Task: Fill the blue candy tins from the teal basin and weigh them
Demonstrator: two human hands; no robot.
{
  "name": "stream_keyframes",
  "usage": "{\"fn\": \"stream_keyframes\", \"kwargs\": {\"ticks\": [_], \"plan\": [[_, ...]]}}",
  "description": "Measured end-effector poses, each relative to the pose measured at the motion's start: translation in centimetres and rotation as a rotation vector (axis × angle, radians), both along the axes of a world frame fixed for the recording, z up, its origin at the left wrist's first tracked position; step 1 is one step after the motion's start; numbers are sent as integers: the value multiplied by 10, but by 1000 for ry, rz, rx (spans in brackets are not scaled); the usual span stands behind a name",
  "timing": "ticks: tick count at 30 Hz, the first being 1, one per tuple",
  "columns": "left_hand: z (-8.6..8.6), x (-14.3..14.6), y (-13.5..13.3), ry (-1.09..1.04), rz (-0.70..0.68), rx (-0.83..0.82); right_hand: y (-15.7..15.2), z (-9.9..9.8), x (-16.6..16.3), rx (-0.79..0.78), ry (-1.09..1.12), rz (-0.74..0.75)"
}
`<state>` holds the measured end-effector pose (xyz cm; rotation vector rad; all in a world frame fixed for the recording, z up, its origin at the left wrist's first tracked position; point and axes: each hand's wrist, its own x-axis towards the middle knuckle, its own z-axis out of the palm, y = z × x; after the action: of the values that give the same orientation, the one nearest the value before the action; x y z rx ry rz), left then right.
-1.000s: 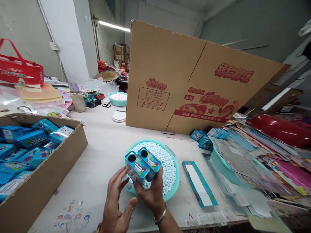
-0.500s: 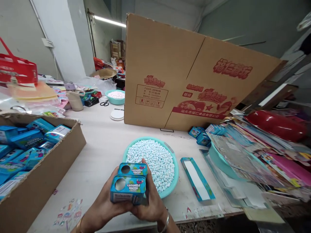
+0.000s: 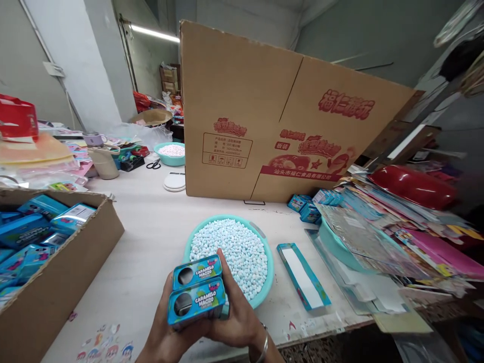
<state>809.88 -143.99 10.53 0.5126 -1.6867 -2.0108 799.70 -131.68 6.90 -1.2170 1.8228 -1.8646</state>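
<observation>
Boxes (image 3: 197, 295) stacked, long axis left-right, holes leftward; both hands' fingers (image 3: 227, 275) grasping them.

You can read "CARAMELO MACIZO" on each of the two blue boxes (image 3: 197, 291) stacked low in the frame's centre. On the big cardboard carton (image 3: 264, 121) filling the upper middle, you see red Chinese print: large characters at upper right, and a red band lower down reading "汕头市福仁食品有限公司". The framed table of small print on its left face is too small for you to read.
</observation>
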Motion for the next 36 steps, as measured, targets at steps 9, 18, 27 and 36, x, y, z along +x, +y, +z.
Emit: {"fn": "stream_keyframes", "kwargs": {"ticks": [9, 18, 27, 36], "plan": [[-34, -9, -17, -39, 195, -335, -31, -20, 11, 74, 184, -616], [-20, -20, -1, 47, 185, 32, -49, 0, 32, 247, 824, -720], [-4, -32, -16, 36, 145, 217, -33, -1, 49, 237, 731, -392], [43, -27, -101, -319, -56, -879, 39, -30, -8, 200, 218, -614]]}}
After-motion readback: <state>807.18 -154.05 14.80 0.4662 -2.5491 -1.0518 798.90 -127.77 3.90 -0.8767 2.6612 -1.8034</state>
